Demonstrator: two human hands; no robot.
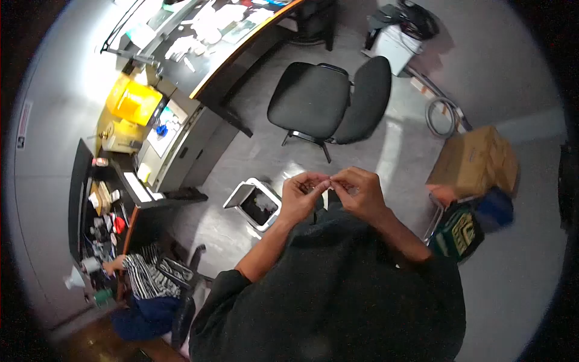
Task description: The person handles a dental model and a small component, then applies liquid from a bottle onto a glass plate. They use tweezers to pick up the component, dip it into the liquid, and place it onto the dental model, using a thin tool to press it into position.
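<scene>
The person's black shirt [338,289] is nearest, with both bare forearms reaching forward from its sleeves. Beyond it, the left hand [300,196] and right hand [360,192] meet, fingertips touching. The grip of each is pressed together, thumb against finger; anything pinched between them is too small to tell.

Below the hands, the white bin [258,204] stands on the floor [217,228], just beside the left hand in the view. It has a dark inside with something pale in it, and its lid is tilted up on the left.

To the right are a green bag [453,236] with yellow markings, a blue item [496,209] and a cardboard box [473,161]. To the left, another person [151,277] in a striped top sits with a hand reaching to a cluttered counter [128,208].

Farther forward, a black chair [310,99] stands on the floor. A grey cabinet [192,148] is left of it, carrying papers and a small blue thing, with a yellow container [134,99] near it. Past these, a long counter [212,67] with an orange edge holds papers. A coiled hose [441,118] lies at the far right, near the box.
</scene>
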